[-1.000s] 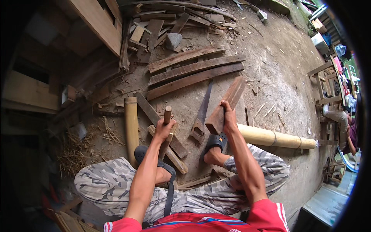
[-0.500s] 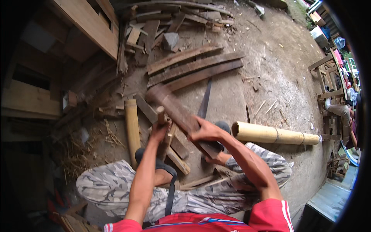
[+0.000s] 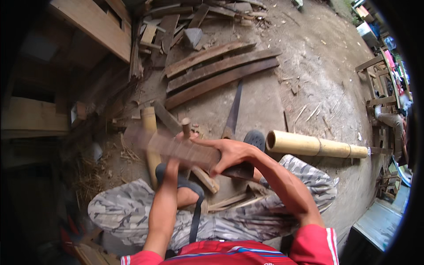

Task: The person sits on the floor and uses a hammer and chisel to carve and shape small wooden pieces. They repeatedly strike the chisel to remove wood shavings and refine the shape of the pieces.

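Note:
My right hand (image 3: 234, 154) is closed round the near end of a brown wooden plank (image 3: 194, 154). The plank's other end is smeared by motion and reaches left over my left wrist. Behind it, my left hand (image 3: 182, 137) is partly hidden, its fingers closed about a round wooden handle (image 3: 186, 126) that stands up past them. What the handle belongs to is covered by the plank. Below, a short light wooden piece (image 3: 205, 180) slants between my feet. A bamboo length (image 3: 149, 119) lies just left of my left hand.
Three dark planks (image 3: 221, 70) lie ahead, with a tapered dark saw blade (image 3: 235, 104) nearer. A thick bamboo pole (image 3: 318, 147) lies right of my shoe (image 3: 255, 139). Scrap wood (image 3: 170, 33) is heaped at the far left. A person (image 3: 393, 126) sits at the far right.
The plank in my right hand has swung, its free end moving left and nearer to me, now crossing over my left hand. The left hand keeps its hold on the handle.

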Available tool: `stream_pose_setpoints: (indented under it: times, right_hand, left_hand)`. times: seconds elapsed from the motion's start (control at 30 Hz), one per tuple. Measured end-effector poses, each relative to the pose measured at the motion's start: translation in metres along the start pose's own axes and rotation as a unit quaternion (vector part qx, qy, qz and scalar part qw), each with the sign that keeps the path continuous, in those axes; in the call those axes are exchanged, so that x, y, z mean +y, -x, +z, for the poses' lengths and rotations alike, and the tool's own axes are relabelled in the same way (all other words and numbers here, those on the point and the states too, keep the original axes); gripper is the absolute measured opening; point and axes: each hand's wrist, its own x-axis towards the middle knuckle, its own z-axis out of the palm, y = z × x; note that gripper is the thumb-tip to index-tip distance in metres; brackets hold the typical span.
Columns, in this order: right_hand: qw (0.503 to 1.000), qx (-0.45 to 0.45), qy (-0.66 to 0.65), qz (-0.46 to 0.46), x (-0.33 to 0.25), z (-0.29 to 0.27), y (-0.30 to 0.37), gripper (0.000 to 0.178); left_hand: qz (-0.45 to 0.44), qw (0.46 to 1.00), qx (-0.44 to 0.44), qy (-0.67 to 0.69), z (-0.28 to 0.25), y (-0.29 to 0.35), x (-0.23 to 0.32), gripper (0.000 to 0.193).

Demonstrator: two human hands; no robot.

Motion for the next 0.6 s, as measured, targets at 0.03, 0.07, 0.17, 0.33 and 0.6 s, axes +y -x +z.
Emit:
stream_pose_setpoints:
  times: [0.03,0.07,0.17,0.33,0.6]
  right_hand:
    - [0.995,-0.066,0.067,-0.017,-0.011,0.024,0.016,0.063]
    - [0.982,-0.123,0.14,-0.04,-0.017,0.031,0.022,0.066]
    - [0.995,0.089,-0.027,-0.029,-0.038,-0.01,-0.015,0.048]
    - [0.985,0.162,0.05,-0.042,0.007,-0.01,-0.006,0.039]
    - [0.886,-0.168,-0.072,0.426,0.185,-0.015,0.08,0.073]
  left_hand:
    - [0.045,0.994,0.007,-0.096,-0.001,-0.001,-0.003,0.024]
    - [0.047,0.996,0.024,-0.07,0.014,0.01,0.019,0.024]
    - [0.042,0.995,0.035,-0.088,0.015,0.013,0.025,0.028]
    - [0.105,0.992,0.007,-0.063,0.018,0.016,0.034,0.021]
    - [0.048,0.998,0.013,-0.045,0.013,0.004,0.015,0.032]
